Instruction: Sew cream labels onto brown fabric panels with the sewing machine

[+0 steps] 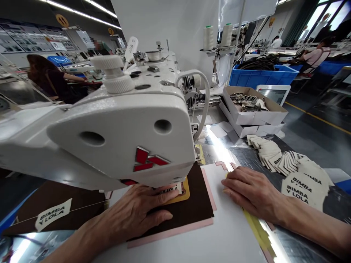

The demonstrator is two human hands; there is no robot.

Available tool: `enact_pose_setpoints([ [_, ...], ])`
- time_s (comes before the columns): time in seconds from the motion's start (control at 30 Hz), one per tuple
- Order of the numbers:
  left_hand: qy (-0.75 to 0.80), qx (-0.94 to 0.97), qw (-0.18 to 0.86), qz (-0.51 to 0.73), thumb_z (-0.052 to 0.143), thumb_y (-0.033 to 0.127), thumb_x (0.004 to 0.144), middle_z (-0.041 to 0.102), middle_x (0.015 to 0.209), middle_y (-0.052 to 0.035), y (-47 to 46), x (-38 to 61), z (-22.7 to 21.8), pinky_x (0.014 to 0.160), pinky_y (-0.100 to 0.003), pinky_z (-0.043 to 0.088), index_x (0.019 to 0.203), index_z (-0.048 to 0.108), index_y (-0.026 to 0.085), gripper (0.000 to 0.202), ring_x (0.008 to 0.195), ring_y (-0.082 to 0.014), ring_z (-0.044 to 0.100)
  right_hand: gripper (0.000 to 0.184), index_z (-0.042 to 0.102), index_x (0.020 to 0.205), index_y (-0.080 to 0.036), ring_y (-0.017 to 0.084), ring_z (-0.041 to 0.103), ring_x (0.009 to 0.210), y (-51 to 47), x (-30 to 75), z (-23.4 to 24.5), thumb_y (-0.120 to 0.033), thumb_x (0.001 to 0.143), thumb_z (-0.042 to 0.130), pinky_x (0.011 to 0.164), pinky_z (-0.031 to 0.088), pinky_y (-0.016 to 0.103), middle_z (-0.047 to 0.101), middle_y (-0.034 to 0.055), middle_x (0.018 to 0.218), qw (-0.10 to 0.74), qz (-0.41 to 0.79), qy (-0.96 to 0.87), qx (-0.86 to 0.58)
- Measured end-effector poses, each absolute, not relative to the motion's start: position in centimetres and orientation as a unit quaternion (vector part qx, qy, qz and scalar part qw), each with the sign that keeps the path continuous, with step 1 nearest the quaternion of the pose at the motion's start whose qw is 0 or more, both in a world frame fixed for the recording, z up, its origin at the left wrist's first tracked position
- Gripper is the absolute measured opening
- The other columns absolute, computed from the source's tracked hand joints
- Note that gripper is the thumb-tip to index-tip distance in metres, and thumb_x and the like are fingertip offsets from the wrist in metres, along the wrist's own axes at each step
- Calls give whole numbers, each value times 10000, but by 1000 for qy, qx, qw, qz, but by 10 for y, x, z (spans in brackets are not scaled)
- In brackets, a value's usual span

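Note:
My left hand (139, 208) lies flat on a dark brown fabric piece (196, 204), fingers stretched toward the sewing machine head (123, 135). Beneath its fingertips, a cream label (172, 189) with black lettering sits inside a yellow frame (187, 190). The brown piece rests on a white template sheet (227, 233), bordered by pink strips (175, 233). At the sheet's right edge, my right hand (249, 190) has its fingers bent and pressed together on it. The machine head hides the needle area and part of my left fingers.
Fanned cream labels (282, 155) lie at the right on the metal table. Behind them stand a white carton (257, 117) of labels and a blue crate (263, 77). Another brown piece with a label (53, 214) hangs at the left. Thread cones (208, 38) stand behind; other people sit at machines.

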State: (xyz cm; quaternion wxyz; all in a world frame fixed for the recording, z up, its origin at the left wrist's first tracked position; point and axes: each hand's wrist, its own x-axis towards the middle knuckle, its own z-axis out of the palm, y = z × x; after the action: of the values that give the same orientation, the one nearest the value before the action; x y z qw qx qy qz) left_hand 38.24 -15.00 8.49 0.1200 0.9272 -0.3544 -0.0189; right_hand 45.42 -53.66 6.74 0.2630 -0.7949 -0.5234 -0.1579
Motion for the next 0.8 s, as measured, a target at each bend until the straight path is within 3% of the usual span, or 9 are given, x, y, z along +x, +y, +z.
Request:
enact_pose_setpoints([
  [0.8, -351, 932, 86, -12, 597, 479, 1082, 542, 1598, 41, -147, 382, 82, 1112, -372, 537, 1599, 466, 411, 537, 1364, -262, 634, 128, 662, 1171, -148, 211, 627, 852, -535, 454, 68, -182, 1098, 563, 792, 507, 359, 701, 94, 1002, 265, -153, -525, -794],
])
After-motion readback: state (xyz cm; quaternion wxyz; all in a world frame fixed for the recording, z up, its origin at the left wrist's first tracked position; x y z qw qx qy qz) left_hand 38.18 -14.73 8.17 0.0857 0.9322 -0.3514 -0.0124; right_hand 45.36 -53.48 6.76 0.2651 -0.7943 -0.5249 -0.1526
